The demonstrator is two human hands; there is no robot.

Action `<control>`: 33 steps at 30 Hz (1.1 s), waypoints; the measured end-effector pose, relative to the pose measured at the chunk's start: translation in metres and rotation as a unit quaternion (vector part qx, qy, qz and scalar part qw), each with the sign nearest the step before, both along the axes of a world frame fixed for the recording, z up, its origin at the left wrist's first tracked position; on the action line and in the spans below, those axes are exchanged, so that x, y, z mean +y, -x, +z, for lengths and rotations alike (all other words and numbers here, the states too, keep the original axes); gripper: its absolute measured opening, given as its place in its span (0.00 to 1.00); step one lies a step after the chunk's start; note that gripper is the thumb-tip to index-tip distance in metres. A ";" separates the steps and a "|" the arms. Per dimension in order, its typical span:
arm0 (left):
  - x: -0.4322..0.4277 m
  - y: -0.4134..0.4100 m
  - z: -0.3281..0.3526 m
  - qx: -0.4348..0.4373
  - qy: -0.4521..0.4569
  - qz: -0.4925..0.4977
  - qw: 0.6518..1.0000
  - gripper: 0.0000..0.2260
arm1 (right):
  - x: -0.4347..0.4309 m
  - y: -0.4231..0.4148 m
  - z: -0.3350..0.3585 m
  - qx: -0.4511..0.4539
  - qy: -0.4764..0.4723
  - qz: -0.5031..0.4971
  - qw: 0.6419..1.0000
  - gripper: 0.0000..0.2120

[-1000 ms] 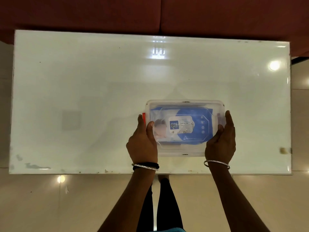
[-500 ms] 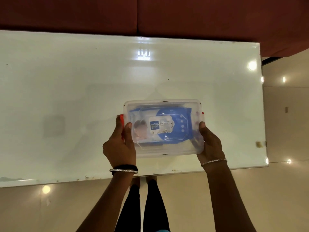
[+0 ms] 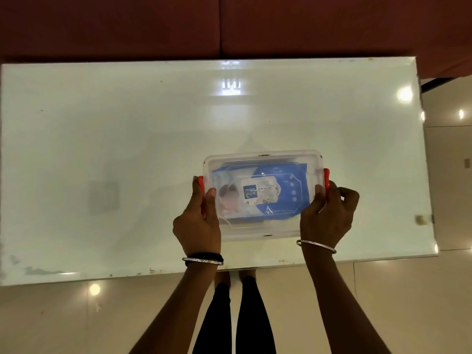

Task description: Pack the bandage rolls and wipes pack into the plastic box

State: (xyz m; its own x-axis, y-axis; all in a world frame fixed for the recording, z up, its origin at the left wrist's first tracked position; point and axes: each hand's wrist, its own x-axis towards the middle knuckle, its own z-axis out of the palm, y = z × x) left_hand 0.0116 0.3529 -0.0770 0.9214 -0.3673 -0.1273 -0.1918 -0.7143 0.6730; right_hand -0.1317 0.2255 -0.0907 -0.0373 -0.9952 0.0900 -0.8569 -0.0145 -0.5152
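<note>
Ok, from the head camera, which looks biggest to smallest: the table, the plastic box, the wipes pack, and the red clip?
1. Table
2. Plastic box
3. Wipes pack, inside the box
4. Red clip on the box's right end, partly hidden by the right hand

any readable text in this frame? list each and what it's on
"mee mee": blue square on the white label of the wipes pack, seen through the lid of the plastic box.
"Wet Wipes": probably, on the same label; blurred, not certain.
Smaller lines above it on the label: too small to read.
No other text visible.
</note>
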 end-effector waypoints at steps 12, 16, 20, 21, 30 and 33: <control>0.018 -0.048 -0.001 -0.067 0.023 -0.041 0.997 0.19 | 0.005 -0.026 0.009 -0.081 0.026 0.081 0.993 0.12; 0.013 -0.077 -0.003 -0.075 0.029 -0.022 0.996 0.18 | -0.006 -0.057 0.008 -0.088 0.041 0.101 0.990 0.12; 0.002 -0.100 -0.007 -0.080 0.020 -0.011 0.997 0.18 | -0.022 -0.081 0.003 -0.072 0.022 0.111 0.991 0.13; 0.000 -0.104 -0.010 -0.079 0.021 -0.007 0.997 0.18 | -0.025 -0.084 0.001 -0.070 0.021 0.110 0.991 0.13; -0.006 -0.109 -0.018 -0.077 0.024 -0.008 0.997 0.18 | -0.033 -0.086 -0.003 -0.037 0.022 0.126 0.991 0.14; -0.006 -0.109 -0.012 -0.080 0.001 -0.013 0.997 0.19 | -0.031 -0.087 -0.001 -0.026 0.003 0.128 0.991 0.15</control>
State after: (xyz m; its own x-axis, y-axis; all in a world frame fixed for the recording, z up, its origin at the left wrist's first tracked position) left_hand 0.1210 0.3466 -0.0894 0.9200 -0.3914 0.0203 -0.3147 -0.7066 0.6338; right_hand -0.0448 0.1946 -0.0922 0.2116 -0.9722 0.1005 -0.7967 -0.2311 -0.5585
